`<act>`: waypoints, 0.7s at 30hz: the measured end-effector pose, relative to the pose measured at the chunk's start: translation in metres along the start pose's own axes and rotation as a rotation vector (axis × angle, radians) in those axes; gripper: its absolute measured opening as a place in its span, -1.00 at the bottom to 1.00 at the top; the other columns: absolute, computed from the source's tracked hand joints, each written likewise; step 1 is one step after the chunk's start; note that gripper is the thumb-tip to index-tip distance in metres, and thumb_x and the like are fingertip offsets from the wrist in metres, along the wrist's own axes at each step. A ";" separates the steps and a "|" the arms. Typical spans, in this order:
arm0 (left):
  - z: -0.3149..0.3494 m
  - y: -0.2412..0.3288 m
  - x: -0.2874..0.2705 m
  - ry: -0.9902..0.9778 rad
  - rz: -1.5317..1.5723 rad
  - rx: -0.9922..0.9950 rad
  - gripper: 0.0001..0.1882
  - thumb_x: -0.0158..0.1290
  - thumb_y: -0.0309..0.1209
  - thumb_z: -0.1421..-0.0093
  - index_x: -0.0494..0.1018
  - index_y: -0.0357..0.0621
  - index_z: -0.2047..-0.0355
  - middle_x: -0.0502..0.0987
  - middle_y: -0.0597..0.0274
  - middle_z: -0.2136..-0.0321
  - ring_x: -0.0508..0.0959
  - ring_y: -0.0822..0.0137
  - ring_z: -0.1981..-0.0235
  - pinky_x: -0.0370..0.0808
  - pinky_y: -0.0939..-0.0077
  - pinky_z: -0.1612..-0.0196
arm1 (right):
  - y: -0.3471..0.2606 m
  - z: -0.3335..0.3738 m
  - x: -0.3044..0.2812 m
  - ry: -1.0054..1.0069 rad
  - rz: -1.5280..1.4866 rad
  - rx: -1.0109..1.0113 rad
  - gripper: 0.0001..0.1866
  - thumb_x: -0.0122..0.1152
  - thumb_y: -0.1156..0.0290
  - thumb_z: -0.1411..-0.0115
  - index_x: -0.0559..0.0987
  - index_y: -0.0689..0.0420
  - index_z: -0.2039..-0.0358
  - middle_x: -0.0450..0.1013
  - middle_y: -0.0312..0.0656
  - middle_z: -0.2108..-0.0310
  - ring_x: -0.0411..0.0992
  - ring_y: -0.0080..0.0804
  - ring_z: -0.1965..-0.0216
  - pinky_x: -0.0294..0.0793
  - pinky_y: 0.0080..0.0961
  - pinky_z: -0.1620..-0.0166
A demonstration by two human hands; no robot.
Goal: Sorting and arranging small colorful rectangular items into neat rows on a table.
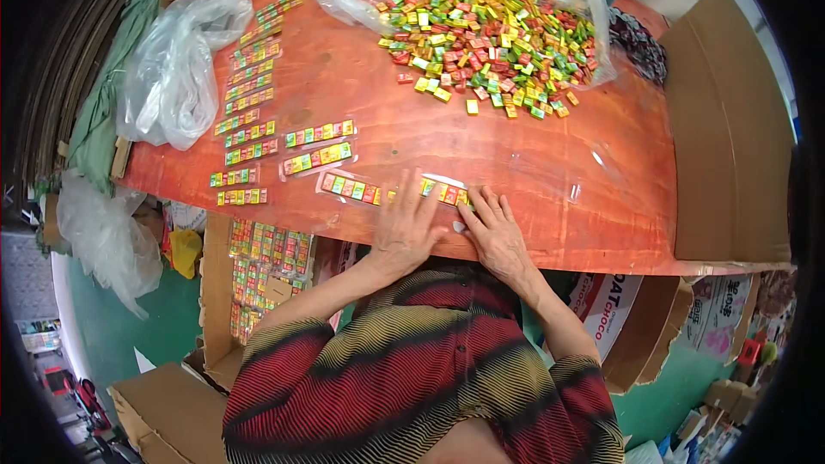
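A row of small red, green and yellow boxes lies in a clear plastic sleeve near the table's front edge. My left hand rests flat across its middle, fingers stretched out, hiding some of the boxes. At the row's right end my right hand lies with its fingers extended, the tips touching the last box and the sleeve. Neither hand grips anything that I can see. Just beyond, to the left, are two similar sleeved rows, the nearer one and the farther one.
A big heap of loose little boxes spills from a clear bag at the back. Several finished-looking rows line the left side beside a crumpled plastic bag. Cardboard stands at the right; an open carton of rows sits below the table.
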State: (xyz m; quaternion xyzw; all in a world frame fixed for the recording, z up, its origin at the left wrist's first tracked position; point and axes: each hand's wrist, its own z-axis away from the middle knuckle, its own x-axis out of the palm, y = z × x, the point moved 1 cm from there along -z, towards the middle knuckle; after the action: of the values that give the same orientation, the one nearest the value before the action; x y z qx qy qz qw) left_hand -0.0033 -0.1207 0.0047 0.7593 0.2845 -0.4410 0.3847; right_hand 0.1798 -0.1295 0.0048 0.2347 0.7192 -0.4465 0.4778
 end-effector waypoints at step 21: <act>0.076 -0.058 -0.014 0.190 -0.078 -0.196 -0.31 -0.11 -0.03 -0.10 0.08 -0.22 -0.13 0.02 -0.24 -0.11 0.06 -0.20 -0.13 0.00 -0.14 -0.10 | -0.034 -0.083 0.035 0.036 -0.162 -0.231 -0.60 0.01 0.64 0.10 0.48 0.15 0.16 0.31 -0.02 0.03 0.20 0.00 -0.05 0.19 -0.21 -0.08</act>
State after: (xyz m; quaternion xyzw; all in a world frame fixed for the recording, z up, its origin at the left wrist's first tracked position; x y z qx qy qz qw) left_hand -0.0886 -0.1542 -0.0264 0.7449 0.3906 -0.3520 0.4107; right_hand 0.0991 -0.0773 -0.0003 0.1275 0.7909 -0.3935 0.4510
